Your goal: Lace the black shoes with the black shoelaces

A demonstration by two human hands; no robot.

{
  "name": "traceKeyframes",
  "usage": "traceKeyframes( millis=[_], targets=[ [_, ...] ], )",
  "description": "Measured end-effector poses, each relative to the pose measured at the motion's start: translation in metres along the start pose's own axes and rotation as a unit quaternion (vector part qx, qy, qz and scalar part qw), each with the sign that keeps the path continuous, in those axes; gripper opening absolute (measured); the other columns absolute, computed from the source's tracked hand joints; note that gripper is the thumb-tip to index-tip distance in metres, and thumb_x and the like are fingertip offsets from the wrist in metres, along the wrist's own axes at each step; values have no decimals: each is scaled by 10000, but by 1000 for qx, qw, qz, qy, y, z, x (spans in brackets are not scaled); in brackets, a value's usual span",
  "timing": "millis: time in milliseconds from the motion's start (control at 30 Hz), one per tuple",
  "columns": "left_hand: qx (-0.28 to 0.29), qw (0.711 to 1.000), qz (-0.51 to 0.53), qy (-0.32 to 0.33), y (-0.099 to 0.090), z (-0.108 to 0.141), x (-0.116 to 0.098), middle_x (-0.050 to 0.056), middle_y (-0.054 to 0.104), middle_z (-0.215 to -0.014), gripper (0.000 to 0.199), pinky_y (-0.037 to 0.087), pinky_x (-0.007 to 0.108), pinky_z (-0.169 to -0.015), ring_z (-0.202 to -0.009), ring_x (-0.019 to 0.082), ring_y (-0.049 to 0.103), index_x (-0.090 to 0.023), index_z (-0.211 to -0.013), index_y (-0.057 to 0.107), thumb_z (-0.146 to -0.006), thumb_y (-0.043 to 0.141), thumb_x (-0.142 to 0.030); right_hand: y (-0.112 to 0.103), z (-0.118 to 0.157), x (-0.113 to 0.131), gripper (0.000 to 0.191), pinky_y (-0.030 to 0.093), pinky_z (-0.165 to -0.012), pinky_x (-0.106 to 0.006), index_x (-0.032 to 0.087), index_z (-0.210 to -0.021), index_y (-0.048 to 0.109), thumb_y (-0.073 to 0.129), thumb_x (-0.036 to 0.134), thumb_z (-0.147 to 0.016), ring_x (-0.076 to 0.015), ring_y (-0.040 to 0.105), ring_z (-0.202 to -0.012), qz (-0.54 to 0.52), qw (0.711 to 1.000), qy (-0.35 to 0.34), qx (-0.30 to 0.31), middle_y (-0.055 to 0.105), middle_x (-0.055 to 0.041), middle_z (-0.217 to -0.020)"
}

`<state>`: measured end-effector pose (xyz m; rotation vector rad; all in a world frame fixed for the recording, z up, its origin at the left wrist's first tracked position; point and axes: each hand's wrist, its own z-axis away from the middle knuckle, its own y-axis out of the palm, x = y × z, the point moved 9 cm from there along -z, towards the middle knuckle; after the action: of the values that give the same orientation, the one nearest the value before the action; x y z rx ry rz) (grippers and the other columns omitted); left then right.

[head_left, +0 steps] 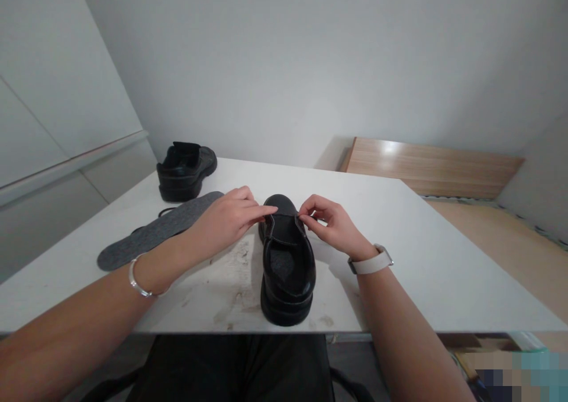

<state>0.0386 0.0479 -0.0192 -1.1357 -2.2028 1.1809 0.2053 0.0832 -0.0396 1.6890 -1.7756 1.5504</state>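
A black shoe stands on the white table in front of me, toe pointing away and heel near the front edge. No lace shows across its opening. At its left upper edge, my left hand is partly closed, with the index finger stretched over the eyelet flap and the thumb hidden. My right hand pinches at the right flap with thumb and index finger. A small dark strip shows by those fingers, too little to name. Left of the shoe lies a grey insole, partly behind my left forearm.
Another black shoe stands at the table's back left corner, its tongue raised. A black cord shows beside the insole. Dark smudges mark the white table. A wooden board leans by the wall at the right.
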Motion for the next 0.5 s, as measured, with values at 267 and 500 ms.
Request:
traceKeyframes(
  millis=[267,500],
  targets=[
    [30,999,45,-10,8,4,7,49,707,-865,327,492,271,-727,-774,164,636,-219,-1293,651,-1005,497,-204,-2,4,2,104,473,-680,-271,181,-865,618,620,281,-890,-137,552,-743,-8,999,17,34,618,-30,-822],
    [36,996,81,-19,8,3,7,45,721,-922,340,497,269,-739,-812,164,650,-221,-1289,653,-989,499,-175,-2,3,2,61,459,-661,-266,182,-857,605,607,239,-876,-132,539,-719,18,1000,8,24,603,-24,-798]
  ],
)
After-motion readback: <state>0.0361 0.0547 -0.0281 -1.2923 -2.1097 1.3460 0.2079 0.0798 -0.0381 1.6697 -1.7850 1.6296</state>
